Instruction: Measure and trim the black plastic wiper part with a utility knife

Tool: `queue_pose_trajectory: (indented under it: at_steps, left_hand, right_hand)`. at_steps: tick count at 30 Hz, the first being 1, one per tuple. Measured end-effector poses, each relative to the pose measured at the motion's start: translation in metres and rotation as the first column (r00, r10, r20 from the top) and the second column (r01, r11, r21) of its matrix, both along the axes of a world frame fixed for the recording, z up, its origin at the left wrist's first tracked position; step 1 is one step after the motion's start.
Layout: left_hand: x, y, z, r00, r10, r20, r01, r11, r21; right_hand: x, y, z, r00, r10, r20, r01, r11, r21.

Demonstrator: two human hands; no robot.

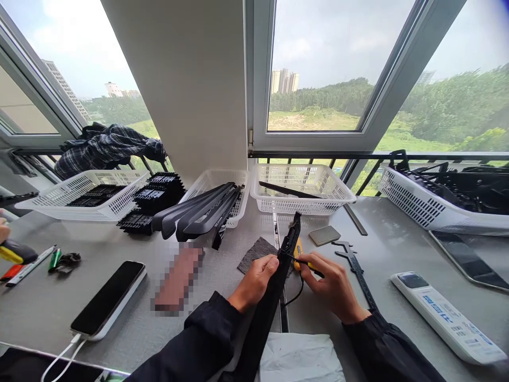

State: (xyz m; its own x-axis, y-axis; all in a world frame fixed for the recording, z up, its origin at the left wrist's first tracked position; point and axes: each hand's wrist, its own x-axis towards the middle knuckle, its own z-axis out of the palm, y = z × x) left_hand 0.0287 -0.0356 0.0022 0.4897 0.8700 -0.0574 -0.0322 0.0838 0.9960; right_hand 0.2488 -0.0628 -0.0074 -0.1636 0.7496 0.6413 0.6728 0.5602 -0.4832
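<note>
My left hand (256, 281) is closed around a long black plastic trim strip (274, 286), thumb on top near its upper end. The strip slants from the lower middle up toward the baskets. In the fingers of my right hand (332, 284) is a thin tool (308, 262) with a dark shaft and a black-and-yellow handle; its exact kind is hard to make out. Its tip meets the strip just above my left thumb. Behind the strip lie a yellow object (298, 253), partly hidden, and a dark grey cloth (257, 253).
A caliper (358, 270), a small flat block (324, 235) and a white device (445, 315) lie to the right. White baskets (302, 204) line the back, one with grey trim pieces (202, 215). At left are a phone (109, 297) and another person's hand (3, 231).
</note>
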Motion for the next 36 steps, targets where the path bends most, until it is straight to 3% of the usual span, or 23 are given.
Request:
queue_pose_trajectory:
  at_steps: [4, 10, 14, 19, 23, 26, 32, 36]
  left_hand:
    - [0.0006, 0.0009, -0.0028, 0.998, 0.058, -0.001, -0.058, 0.998, -0.018]
    - [0.0000, 0.0045, -0.0050, 0.999, 0.041, 0.031, -0.039, 0.998, -0.043]
    - [-0.0013, 0.0068, -0.0052, 0.992, 0.062, 0.109, -0.041, 0.983, -0.181]
    - [-0.0028, 0.0073, -0.0051, 0.981, 0.119, 0.154, -0.050, 0.918, -0.394]
    - [-0.0032, 0.0078, -0.0037, 0.946, 0.260, 0.193, -0.145, 0.874, -0.463]
    - [-0.0043, 0.0086, -0.0010, 0.943, 0.262, 0.205, -0.133, 0.861, -0.491]
    - [-0.0053, 0.0069, 0.0047, 0.958, 0.157, 0.239, -0.041, 0.904, -0.426]
    - [-0.0062, 0.0082, 0.0021, 0.947, 0.195, 0.255, -0.062, 0.891, -0.450]
  right_hand:
    - [-0.0014, -0.0019, -0.0009, 0.997, 0.066, 0.031, -0.066, 0.998, -0.019]
    - [-0.0025, -0.0029, -0.0017, 0.996, 0.083, 0.042, -0.083, 0.997, -0.005]
    - [-0.0021, -0.0025, -0.0021, 0.996, 0.077, 0.039, -0.077, 0.997, -0.007]
    - [-0.0015, -0.0019, 0.0006, 0.999, 0.053, -0.002, -0.053, 0.999, 0.005]
    - [-0.0008, -0.0020, 0.0036, 0.999, 0.038, -0.038, -0.038, 0.999, 0.002]
    - [0.0001, -0.0028, 0.0042, 0.998, 0.027, -0.056, -0.028, 1.000, -0.009]
    - [0.0006, -0.0041, 0.0042, 0.996, 0.062, -0.062, -0.065, 0.997, -0.034]
    - [0.0029, -0.0044, 0.0053, 0.995, 0.063, -0.073, -0.067, 0.996, -0.056]
